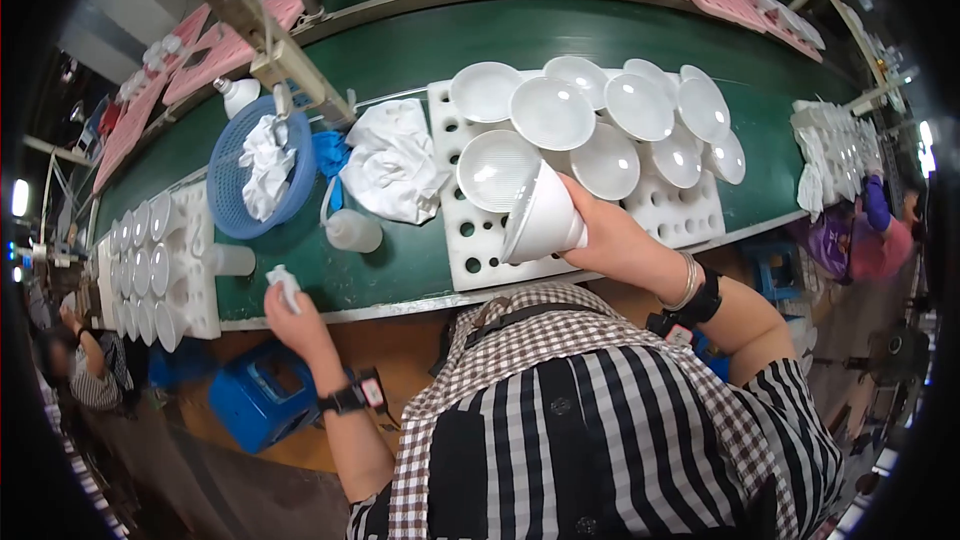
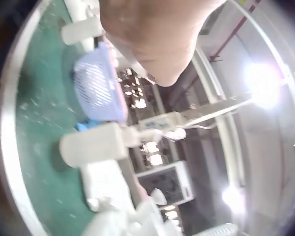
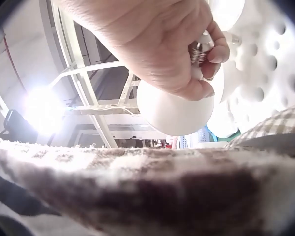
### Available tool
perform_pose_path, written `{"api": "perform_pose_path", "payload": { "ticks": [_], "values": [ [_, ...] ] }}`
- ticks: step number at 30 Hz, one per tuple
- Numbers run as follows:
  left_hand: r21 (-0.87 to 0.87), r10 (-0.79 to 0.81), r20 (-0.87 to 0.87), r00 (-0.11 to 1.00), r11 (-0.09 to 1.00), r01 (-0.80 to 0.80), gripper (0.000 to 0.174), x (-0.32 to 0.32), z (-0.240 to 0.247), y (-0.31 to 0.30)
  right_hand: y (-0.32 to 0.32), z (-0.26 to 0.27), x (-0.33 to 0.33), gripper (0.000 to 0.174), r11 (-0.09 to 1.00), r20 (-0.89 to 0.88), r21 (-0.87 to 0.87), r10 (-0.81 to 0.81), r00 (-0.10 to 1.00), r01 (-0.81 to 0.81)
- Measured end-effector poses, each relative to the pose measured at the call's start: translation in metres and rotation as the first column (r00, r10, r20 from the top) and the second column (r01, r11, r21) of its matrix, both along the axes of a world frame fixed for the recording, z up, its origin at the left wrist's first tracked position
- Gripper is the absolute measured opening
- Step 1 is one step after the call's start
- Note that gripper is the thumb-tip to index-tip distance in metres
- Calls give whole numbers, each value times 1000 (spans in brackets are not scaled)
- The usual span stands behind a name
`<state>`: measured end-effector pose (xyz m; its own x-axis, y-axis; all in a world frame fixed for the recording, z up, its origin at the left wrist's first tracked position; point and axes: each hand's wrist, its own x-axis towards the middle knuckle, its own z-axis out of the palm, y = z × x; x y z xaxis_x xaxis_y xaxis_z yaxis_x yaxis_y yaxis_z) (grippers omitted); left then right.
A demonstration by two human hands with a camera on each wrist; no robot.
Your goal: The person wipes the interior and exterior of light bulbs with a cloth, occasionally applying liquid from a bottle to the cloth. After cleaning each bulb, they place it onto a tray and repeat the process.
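My right hand (image 1: 615,235) grips a white reflector light bulb (image 1: 543,215) by its base, in front of my body. Fingers and thumb wrap its metal screw base (image 3: 200,56) in the right wrist view, and the wide lens tilts to the left. Behind it, several more bulbs (image 1: 552,112) stand lens up in a white foam board (image 1: 490,276) with round holes. My left hand (image 1: 300,328) pinches a small white cloth (image 1: 284,285) over the table's front edge. Mostly the heel of that hand shows in the left wrist view, hiding the cloth.
A white squeeze bottle (image 1: 354,231), a crumpled white cloth (image 1: 395,160) and a blue basket (image 1: 225,195) with white cloth in it stand on the green table (image 1: 400,265). A second bulb board (image 1: 200,280) is at left. Blue stools (image 1: 245,405) and other people are around.
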<state>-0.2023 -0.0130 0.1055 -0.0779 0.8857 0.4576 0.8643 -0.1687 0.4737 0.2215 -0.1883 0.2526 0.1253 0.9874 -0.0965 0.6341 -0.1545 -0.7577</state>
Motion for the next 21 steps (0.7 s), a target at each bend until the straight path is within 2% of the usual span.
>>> {"api": "perform_pose_path", "payload": {
  "ticks": [2, 4, 6, 8, 10, 14, 16, 17, 18, 20, 21],
  "values": [
    [113, -225, 219, 949, 972, 204, 42, 33, 57, -21, 0, 2, 0, 81, 1000, 18, 4, -16, 1000, 16],
    [148, -505, 233, 831, 863, 483, 40, 77, 113, -44, 2, 5, -1, 83, 998, 82, -68, 14, 997, -9],
    [176, -744, 184, 642, 667, 724, 42, 116, 139, -58, 6, 8, -5, 83, 994, 118, -100, 60, 991, -49],
    [141, -904, 37, 426, 427, 893, 42, 150, 162, -68, 8, 9, -9, 83, 987, 149, -131, 108, 983, -89],
    [154, -960, -114, 256, 238, 959, 41, 181, 169, -75, 5, 5, -13, 83, 982, 236, 9, 182, 955, -189],
    [116, -956, -221, 195, 173, 978, 39, 209, 174, -69, 3, 13, -11, 84, 985, 205, 8, 168, 964, -173],
    [134, -956, -65, 288, 277, 951, 35, 223, 169, -63, 2, 13, -2, 86, 980, 344, 85, 142, 928, -181],
    [125, -953, 21, 301, 301, 945, 32, 230, 171, -63, 1, 11, 1, 86, 981, 342, 84, 136, 930, -175],
    [123, -955, 22, 295, 296, 947, 32, 236, 168, -58, 0, 8, 4, 87, 973, 375, 108, 148, 915, -202],
    [51, -904, 313, 291, 322, 945, 28, 246, 156, -47, -3, 6, 7, 88, 965, 405, 130, 158, 901, -228],
    [49, -905, 313, 289, 319, 946, 28, 249, 151, -42, -5, 6, 6, 89, 960, 401, 136, 172, 900, -244]
  ]
}}
